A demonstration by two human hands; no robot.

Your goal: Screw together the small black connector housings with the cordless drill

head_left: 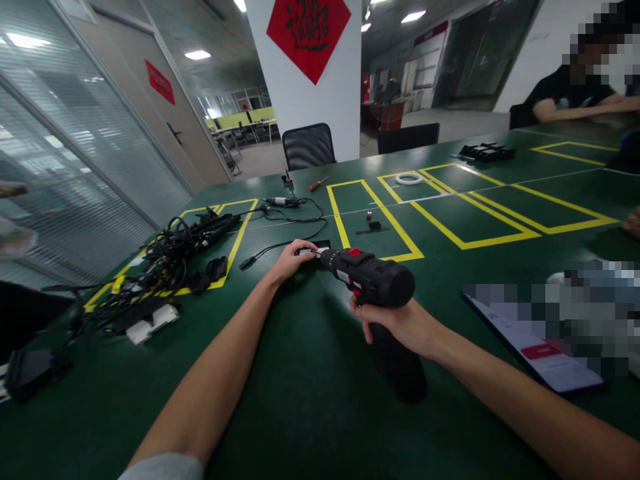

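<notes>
A black cordless drill point(376, 275) with red switches fills my right hand point(400, 323), its fingers wrapped round the grip. The drill points left and away from me, and its tip meets a small black piece with a whitish face point(324, 245) on the table. My left hand point(291, 259) grips that piece from the left, fingers closed along its near side and close to the drill tip. The fingers and the drill chuck hide much of the piece, so its kind is unclear. A black cable end point(247, 263) lies left of my left hand.
Tangled black cables point(175, 257) cover the left side of the green table point(300, 387). Farther off lie an orange screwdriver point(317, 185), a white ring point(409, 178) and black parts point(486, 152). A tablet-like screen point(545, 350) lies right. Another person point(565, 90) sits at the far right.
</notes>
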